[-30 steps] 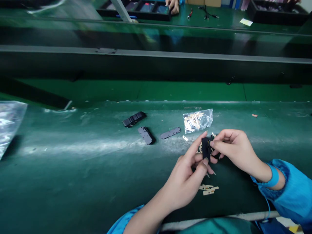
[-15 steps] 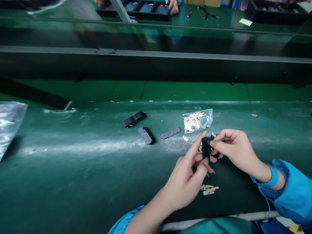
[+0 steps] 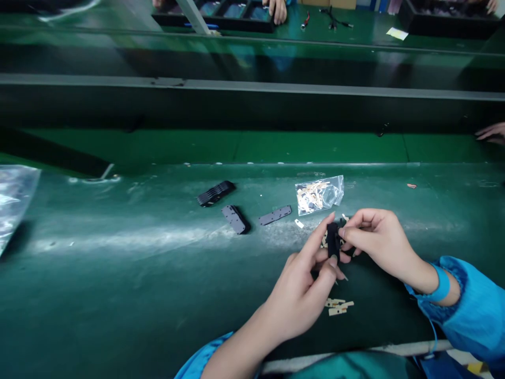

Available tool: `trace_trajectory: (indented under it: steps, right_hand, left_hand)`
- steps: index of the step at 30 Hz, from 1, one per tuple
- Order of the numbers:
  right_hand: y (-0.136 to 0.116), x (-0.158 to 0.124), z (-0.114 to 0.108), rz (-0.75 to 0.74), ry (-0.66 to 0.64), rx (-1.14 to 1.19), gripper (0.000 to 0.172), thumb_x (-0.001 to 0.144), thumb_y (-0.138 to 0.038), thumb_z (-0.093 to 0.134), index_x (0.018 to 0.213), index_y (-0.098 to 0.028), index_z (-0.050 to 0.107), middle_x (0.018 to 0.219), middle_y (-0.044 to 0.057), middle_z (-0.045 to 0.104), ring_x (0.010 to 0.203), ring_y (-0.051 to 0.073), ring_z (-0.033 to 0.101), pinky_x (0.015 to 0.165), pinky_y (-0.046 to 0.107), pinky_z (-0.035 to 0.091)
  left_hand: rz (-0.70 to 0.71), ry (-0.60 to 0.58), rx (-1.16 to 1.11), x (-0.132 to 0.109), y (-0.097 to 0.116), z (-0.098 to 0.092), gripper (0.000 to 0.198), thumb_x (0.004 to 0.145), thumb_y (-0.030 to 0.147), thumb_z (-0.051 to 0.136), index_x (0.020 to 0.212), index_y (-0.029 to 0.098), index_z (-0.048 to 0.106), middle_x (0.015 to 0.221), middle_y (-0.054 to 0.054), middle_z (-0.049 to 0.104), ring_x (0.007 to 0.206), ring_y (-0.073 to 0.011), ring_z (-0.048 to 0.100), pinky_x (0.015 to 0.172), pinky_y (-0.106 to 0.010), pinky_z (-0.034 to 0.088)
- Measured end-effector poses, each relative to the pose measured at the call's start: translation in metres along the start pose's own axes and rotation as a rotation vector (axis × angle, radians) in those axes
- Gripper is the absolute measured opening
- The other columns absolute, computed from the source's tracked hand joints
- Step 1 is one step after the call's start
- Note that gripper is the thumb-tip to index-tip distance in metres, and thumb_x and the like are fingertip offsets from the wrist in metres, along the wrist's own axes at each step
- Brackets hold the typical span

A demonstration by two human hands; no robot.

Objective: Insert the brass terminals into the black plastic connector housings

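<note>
Head view: left hand [image 3: 302, 289] grips a small black part [image 3: 332, 242], thumb at its near end, index finger up at the far end, part standing lengthwise away from the wearer, just above the green bench [image 3: 158, 295]. Right hand [image 3: 374, 237] has thumb and fingers drawn together at the part's right side, near its upper half; can't tell if it pinches the part or some smaller piece, fingertips hide it. More cream pieces [image 3: 324, 240] show behind the part, partly covered by the hands. Small loose pile of cream strips [image 3: 339, 307] on the bench, wearer's side of the hands. Beyond the hands: clear bag [image 3: 319, 196] with cream pieces inside, small white piece [image 3: 299, 223] just beside it, flat grey plate [image 3: 275, 215] to its left. Further left, grey-topped block [image 3: 234, 219] and ribbed black block [image 3: 216, 193], near each other, not touching. Co-worker's hand [image 3: 493, 131] at right edge; another person's hand [image 3: 279, 11] on a compartmented black tray [image 3: 244, 23] across the bench.
</note>
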State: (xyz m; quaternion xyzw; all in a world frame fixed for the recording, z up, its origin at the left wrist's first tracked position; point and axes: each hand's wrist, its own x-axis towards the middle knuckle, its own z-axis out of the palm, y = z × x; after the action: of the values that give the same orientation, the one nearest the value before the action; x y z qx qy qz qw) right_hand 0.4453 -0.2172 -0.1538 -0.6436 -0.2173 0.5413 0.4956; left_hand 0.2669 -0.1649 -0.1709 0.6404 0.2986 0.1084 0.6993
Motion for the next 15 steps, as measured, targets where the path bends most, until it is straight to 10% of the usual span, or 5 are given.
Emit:
trace_trajectory:
  steps: [15]
  right_hand:
    - [-0.0001,0.0008,-0.0017,-0.001,0.008,-0.031,0.011,0.070,-0.025,0.075,0.067,-0.016,0.068,0.061,0.001,0.070,0.056,0.012,0.063,0.050,0.020,0.049]
  left_hand:
    - [-0.072,0.000,-0.232,0.0000,0.0027,0.0017,0.066,0.103,0.019,0.047,0.165,0.025,0.025,0.098,-0.006,0.073,0.076,-0.0156,0.072,0.072,-0.026,0.057]
